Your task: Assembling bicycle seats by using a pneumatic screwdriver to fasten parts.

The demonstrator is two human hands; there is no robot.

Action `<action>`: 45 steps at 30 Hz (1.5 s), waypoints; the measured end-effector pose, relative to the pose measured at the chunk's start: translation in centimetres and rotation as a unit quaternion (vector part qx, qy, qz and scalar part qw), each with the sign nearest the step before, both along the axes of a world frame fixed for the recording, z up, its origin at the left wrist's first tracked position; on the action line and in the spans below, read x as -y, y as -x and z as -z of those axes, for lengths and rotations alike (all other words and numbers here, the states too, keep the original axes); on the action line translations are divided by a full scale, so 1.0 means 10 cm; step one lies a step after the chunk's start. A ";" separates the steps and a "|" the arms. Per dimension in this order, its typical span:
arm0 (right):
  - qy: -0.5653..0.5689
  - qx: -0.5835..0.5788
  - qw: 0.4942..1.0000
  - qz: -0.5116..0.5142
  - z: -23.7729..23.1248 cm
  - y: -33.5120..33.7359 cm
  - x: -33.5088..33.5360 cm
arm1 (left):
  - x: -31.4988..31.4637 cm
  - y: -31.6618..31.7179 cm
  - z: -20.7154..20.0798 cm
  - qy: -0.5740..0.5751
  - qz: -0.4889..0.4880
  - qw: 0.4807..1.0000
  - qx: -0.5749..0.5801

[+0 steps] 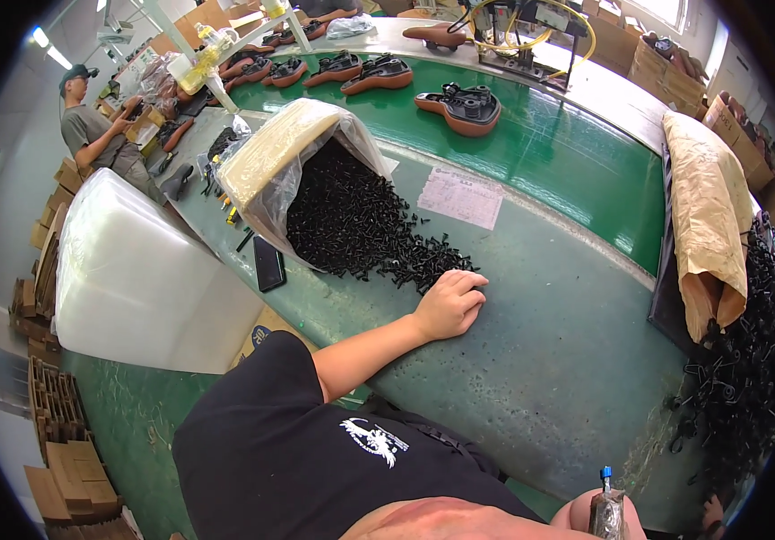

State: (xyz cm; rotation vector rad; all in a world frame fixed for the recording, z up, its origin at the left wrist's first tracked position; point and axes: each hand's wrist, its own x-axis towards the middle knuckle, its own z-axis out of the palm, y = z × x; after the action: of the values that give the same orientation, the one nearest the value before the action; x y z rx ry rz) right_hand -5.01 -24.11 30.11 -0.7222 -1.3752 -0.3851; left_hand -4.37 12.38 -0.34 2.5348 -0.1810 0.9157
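My left hand rests on the green worktable at the edge of a heap of small black screws. Its fingers are curled; whatever lies under them is hidden. The heap spills from a tipped carton lined with clear plastic, which lies on its side with more screws inside. At the lower right rim, part of my right hand shows beside a tangle of black hooked parts. Its fingers are too dark and cut off to read. A brown paper sack lies with its mouth toward those black parts.
A black phone lies beside the carton, and a printed sheet behind the heap. Brown bicycle saddles sit on the green conveyor belt. White foam wrap stands at left. Another person works at far left.
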 end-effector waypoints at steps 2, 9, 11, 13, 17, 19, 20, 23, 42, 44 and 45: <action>-0.005 0.000 1.000 -0.005 0.01 -0.03 -0.02 | -0.01 -0.02 0.00 0.000 -0.004 1.000 0.002; -0.013 -0.007 1.000 -0.023 0.00 -0.07 -0.05 | 0.00 -0.01 -0.02 -0.004 -0.002 1.000 -0.001; -0.017 -0.004 0.999 -0.028 0.00 -0.11 -0.07 | -0.02 -0.04 -0.03 -0.007 -0.005 1.000 0.002; -0.022 -0.003 0.999 -0.033 0.01 -0.13 -0.11 | 0.03 -0.04 -0.02 -0.005 -0.002 1.000 0.001; -0.029 -0.004 0.999 -0.044 0.03 -0.14 -0.14 | 0.02 -0.05 -0.02 -0.004 -0.001 1.000 -0.001; -0.030 -0.006 0.998 -0.048 0.02 -0.14 -0.15 | 0.01 -0.03 -0.03 -0.002 -0.003 1.000 -0.002; -0.029 -0.007 0.998 -0.051 0.01 -0.13 -0.15 | -0.01 -0.01 -0.02 -0.004 -0.004 1.000 -0.003; -0.035 -0.007 0.998 -0.058 0.00 -0.12 -0.19 | 0.01 -0.01 -0.02 -0.008 -0.005 1.000 -0.002; 0.021 -0.040 0.995 -0.090 0.22 -0.07 0.13 | 0.06 -0.10 -0.01 0.005 0.009 1.000 0.003; 0.195 -0.335 0.919 -0.067 0.49 -0.15 0.25 | -0.01 -0.01 -0.01 0.006 -0.009 1.000 0.002; 0.205 -0.423 0.882 -0.021 0.73 -0.16 0.37 | -0.03 0.02 -0.01 0.002 -0.013 1.000 0.002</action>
State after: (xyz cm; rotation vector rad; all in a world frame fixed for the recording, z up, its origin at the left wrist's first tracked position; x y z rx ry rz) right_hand -3.40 -27.78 22.78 -1.0440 -0.6220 0.2684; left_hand -4.52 12.67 -0.29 2.5371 -0.1484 0.9308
